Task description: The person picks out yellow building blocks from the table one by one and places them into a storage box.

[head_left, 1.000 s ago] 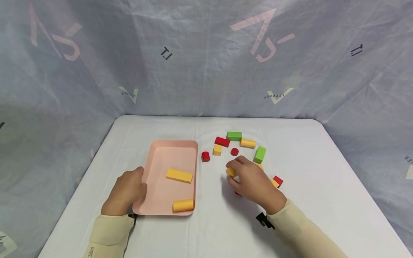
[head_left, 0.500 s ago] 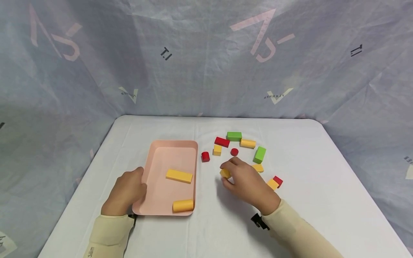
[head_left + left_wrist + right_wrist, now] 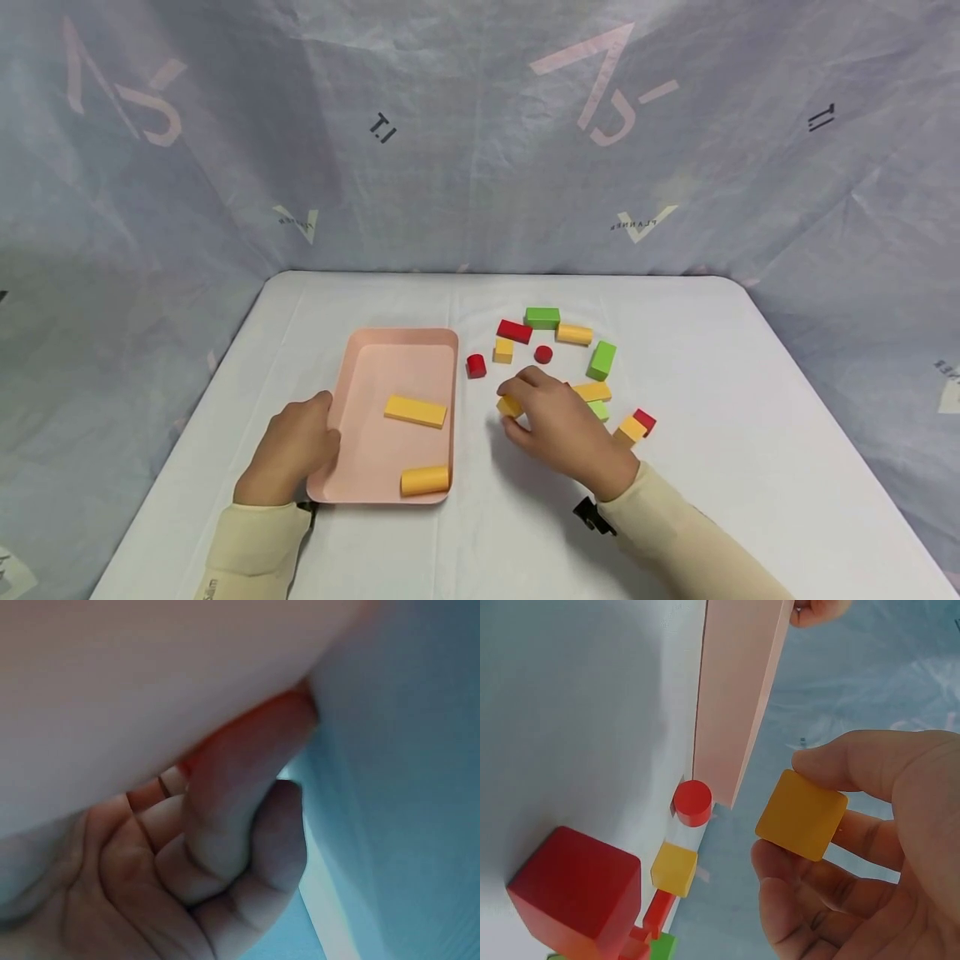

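Note:
My left hand [image 3: 294,437] grips the left wall of a pink tray [image 3: 343,400]; in the left wrist view, curled fingers [image 3: 225,795] press up against the tray's pale side. Inside the tray lie a flat yellow block [image 3: 416,412] and a yellow cylinder [image 3: 425,481]. To the tray's right, my right hand [image 3: 558,427] pinches a yellow block [image 3: 802,815] between thumb and fingers, held above the table. A red block [image 3: 576,889] stands close by in the right wrist view, mostly hidden under the hand in the head view.
Beyond my right hand lie a red cylinder [image 3: 476,367], a yellow cube [image 3: 503,351], a red bar [image 3: 514,332], green blocks [image 3: 542,318] and another yellow cylinder [image 3: 573,334]. Near the right wrist are a flat yellow block [image 3: 594,392] and a yellow block [image 3: 631,430] beside a red one [image 3: 645,421].
My right hand has moved left toward the tray with the yellow block, uncovering the flat yellow block and a light green block behind it. The left hand stays at the tray.

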The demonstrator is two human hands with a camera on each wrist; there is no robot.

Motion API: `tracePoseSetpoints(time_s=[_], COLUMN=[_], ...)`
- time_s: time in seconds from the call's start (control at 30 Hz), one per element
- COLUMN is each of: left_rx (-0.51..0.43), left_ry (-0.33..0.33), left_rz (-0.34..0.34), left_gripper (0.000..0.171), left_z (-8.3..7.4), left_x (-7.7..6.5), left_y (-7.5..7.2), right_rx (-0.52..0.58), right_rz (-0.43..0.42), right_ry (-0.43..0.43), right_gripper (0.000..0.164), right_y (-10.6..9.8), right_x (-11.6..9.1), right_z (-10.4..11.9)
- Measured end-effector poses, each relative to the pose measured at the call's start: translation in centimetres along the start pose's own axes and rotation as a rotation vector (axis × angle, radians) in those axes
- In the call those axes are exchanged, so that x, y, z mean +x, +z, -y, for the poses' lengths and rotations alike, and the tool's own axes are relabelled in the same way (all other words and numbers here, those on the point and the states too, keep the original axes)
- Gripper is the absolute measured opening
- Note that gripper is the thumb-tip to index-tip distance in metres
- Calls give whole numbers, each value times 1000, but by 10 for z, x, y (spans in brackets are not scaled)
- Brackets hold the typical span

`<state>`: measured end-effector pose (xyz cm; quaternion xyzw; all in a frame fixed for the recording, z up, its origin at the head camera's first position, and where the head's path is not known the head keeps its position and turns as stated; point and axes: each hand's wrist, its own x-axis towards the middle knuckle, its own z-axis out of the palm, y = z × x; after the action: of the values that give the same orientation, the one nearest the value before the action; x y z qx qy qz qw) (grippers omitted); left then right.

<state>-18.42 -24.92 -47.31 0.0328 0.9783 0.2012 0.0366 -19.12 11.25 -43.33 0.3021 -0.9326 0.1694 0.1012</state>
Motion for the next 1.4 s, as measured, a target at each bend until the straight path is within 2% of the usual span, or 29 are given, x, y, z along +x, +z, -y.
tracePoseSetpoints(time_s=[0.4, 0.67, 0.87, 1.4], left_rx=[14, 11, 12, -4], left_ry=[-21, -5, -13, -6], left_rz=[7, -9, -2, -6], left_gripper=[11, 9, 10, 11], left_z=[-1, -1, 0, -4], left_x=[1, 0, 1, -1], left_y=[-1, -2, -1, -3], right_rx=[-27, 21, 42, 20], right_rz=[4, 26, 55, 61], right_ry=[-8, -9, -13, -59], right_gripper=[33, 35, 38, 39], right_y=[-2, -6, -3, 0], right_x=[8, 14, 16, 24], right_z=[9, 16, 22, 35])
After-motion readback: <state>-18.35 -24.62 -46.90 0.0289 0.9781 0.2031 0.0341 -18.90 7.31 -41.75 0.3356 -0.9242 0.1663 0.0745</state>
